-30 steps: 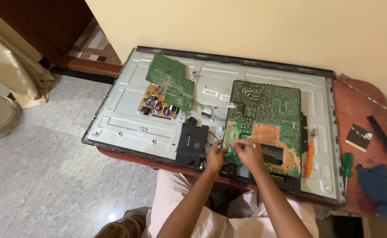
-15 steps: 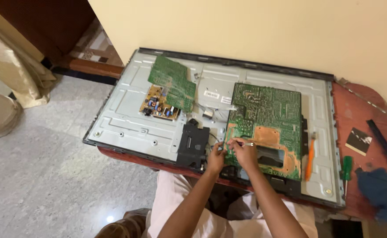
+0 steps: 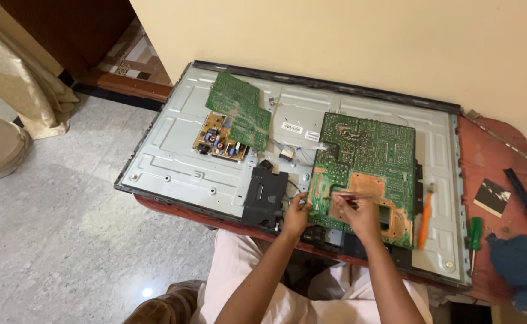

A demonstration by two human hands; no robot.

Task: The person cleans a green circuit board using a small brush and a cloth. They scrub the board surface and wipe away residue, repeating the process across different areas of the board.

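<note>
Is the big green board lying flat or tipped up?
Tipped up: the large green circuit board leans over the metal back panel, its near-left edge held by the left hand.

Both your forearms reach up from the bottom of the view, bare, elbows low, converging toward the near edge of the surface. Your left hand [image 3: 296, 217] sits knuckles up, fingers curled and pinched down at their tips, wrist straight. Your right hand [image 3: 359, 216] is just beside it, a small gap between them, fingers bunched in a tight pinch, thumb tucked under, wrist slightly cocked inward.
</note>
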